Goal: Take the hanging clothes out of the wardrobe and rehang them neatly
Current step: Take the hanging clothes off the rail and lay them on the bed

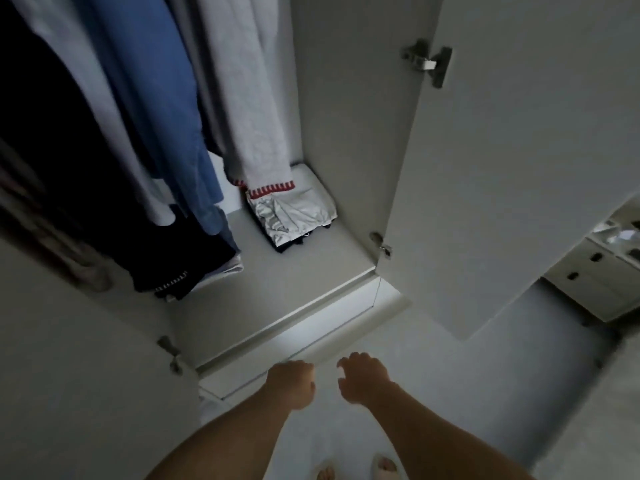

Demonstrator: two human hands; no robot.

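White laminate makes up the open wardrobe [339, 109], and I log its contents from the left. At the far left hangs a dark garment [52, 140], with a brownish fabric edge beyond it that I cannot identify. Next comes a pale grey garment [93, 98], then a blue garment [156, 98] reaching low toward the wardrobe floor [277, 289]. Right of that hangs a light grey garment [249, 109] with a red stitched hem. All of them hang inside; the rail and hangers are out of my view.

On the wardrobe floor, beneath the dark and blue clothes, I see a dark folded pile [183, 271] with a white striped trim. Further right and deeper in, a crumpled white cloth [298, 209] lies on top of dark folded items, directly below the red hem.

Both doors stand open. The left door [69, 341] carries a metal hinge near its lower edge. The right door [502, 150] carries a metal hinge [427, 60] up high and a second fitting lower down.

Below the wardrobe front, the left hand [291, 384] hangs with fingers curled under, holding nothing. The right hand [362, 377] sits just beside it, fingers loosely bent and spread, also holding nothing. Neither touches the wardrobe or the clothes.

The room floor [467, 358] is pale and plain. At the far right stands a white drawer unit [595, 275] with dark cut-out handles.
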